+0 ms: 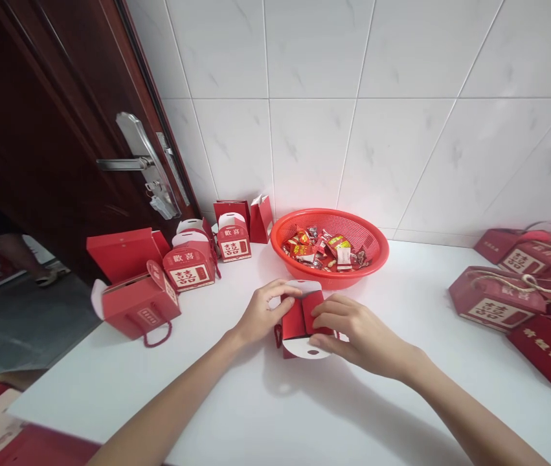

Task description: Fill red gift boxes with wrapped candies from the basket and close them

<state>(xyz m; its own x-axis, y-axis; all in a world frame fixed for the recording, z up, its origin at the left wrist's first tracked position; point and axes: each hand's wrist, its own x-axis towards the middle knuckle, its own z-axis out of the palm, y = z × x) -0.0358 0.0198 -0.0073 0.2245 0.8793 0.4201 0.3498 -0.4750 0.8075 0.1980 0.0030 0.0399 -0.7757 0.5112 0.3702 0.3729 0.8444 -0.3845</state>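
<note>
A small red gift box with white-lined end flaps rests on the white table in front of me. Its two red top panels are folded inward, with a narrow gap between them, and both rounded end flaps lean outward. My left hand grips the box's far left corner, with thumb and fingers at the panel and edge. My right hand holds its right side, fingers bent over the right panel and thumb near the white front flap. Dark red cord shows at the box's sides. What lies inside is hidden.
A red plastic basket of wrapped sweets stands behind the box. Several red boxes and bags are at the left, one box near the table's edge. More tied boxes sit at the right. A dark door borders the left.
</note>
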